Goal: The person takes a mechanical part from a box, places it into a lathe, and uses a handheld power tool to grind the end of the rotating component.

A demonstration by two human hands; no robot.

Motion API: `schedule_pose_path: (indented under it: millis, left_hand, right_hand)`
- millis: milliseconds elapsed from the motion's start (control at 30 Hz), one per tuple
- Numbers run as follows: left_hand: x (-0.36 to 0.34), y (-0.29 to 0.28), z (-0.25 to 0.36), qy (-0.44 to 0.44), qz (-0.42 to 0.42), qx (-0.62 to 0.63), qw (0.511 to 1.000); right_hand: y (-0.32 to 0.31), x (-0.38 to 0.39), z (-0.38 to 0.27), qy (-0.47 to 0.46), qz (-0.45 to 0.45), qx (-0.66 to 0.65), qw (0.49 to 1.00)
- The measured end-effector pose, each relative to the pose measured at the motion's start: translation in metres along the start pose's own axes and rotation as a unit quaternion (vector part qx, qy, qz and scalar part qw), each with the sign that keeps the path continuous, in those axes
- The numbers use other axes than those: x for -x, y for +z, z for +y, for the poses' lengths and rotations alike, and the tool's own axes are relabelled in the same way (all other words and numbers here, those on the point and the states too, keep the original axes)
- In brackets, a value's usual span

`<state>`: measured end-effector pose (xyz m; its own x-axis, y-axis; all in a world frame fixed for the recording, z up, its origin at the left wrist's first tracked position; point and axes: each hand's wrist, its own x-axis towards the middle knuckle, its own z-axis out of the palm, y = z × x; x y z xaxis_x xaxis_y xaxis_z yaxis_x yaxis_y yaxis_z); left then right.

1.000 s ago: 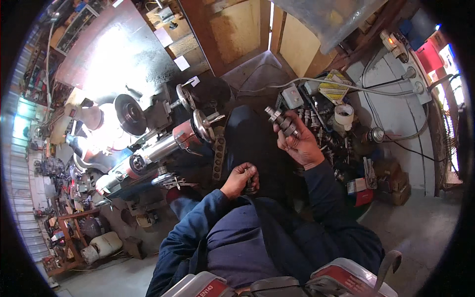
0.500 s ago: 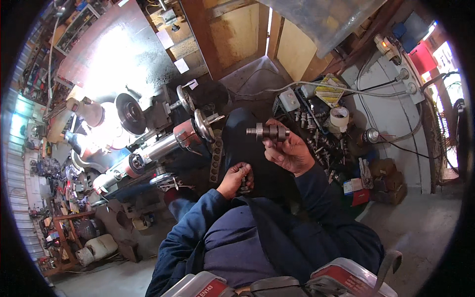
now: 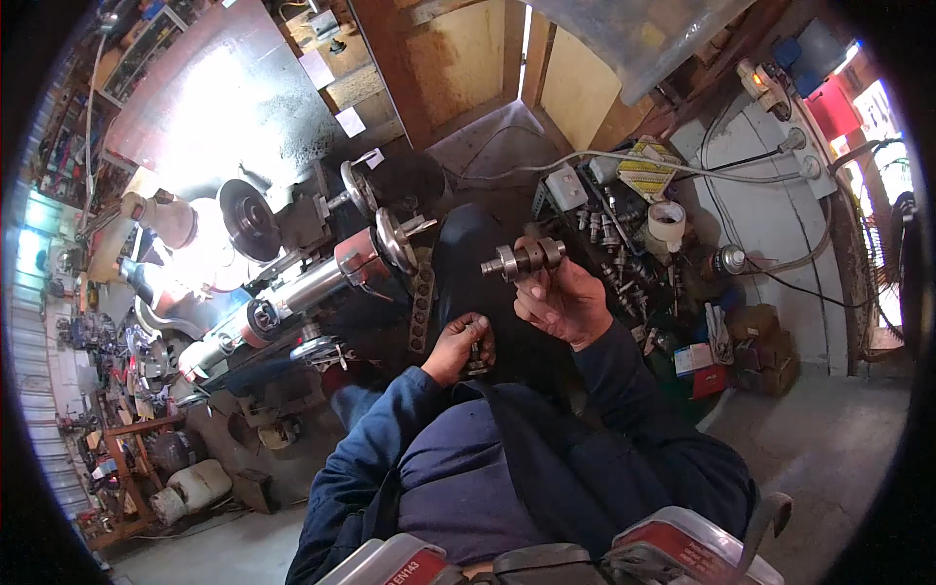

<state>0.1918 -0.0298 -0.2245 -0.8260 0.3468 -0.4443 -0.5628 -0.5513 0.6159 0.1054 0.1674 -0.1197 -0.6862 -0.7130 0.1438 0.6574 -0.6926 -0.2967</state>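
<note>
My right hand [image 3: 560, 306] grips a steel camshaft-like part [image 3: 524, 258] with round lobes, held roughly level above my right thigh. Lower and to the left, my left hand [image 3: 461, 344] is closed round a smaller metal part [image 3: 477, 365], mostly hidden by the fingers, close to my lap. Left of my knee lie a perforated metal strip [image 3: 421, 306] and a machine with a shiny cylinder [image 3: 304, 292], handwheels [image 3: 359, 187] and a dark round disc [image 3: 251, 219], partly in glare.
Several similar metal parts [image 3: 619, 278] are heaped at my right, with a tape roll [image 3: 666, 224], a grey box [image 3: 565, 187] and cardboard boxes [image 3: 763, 356]. Cables [image 3: 731, 176] run to a white wall panel [image 3: 780, 244]. Shelves, wooden doors [image 3: 458, 68] and a gas cylinder [image 3: 200, 487] surround me.
My right hand has come left and slightly down, turning its part from slanted to nearly level. My left hand has shifted slightly, still closed on its piece.
</note>
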Motion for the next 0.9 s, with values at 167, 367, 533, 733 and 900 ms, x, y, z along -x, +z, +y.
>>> schedule_pose_path:
  millis: [167, 367, 533, 733, 900]
  left_hand:
    - [0.0016, 0.0048, 0.0043, -0.017, 0.023, 0.000, 1.000]
    - [-0.0009, -0.0026, 0.0006, -0.008, -0.016, 0.013, 1.000]
    - [-0.0010, -0.0024, 0.0000, -0.013, -0.017, 0.032, 0.999]
    - [-0.0027, -0.0032, -0.0013, -0.003, -0.015, 0.022, 1.000]
    - [0.0021, 0.0005, 0.0043, -0.003, -0.016, 0.010, 1.000]
  right_hand:
    - [0.0028, 0.0011, 0.0002, -0.002, 0.007, 0.003, 1.000]
    - [-0.0003, 0.0028, 0.0021, 0.001, 0.045, -0.026, 0.999]
    - [0.0018, 0.0033, 0.0021, 0.013, 0.066, -0.046, 0.997]
    - [0.0009, 0.0003, 0.0030, 0.016, 0.069, -0.070, 0.995]
    - [-0.0020, -0.0026, 0.0051, 0.040, 0.075, -0.041, 0.996]
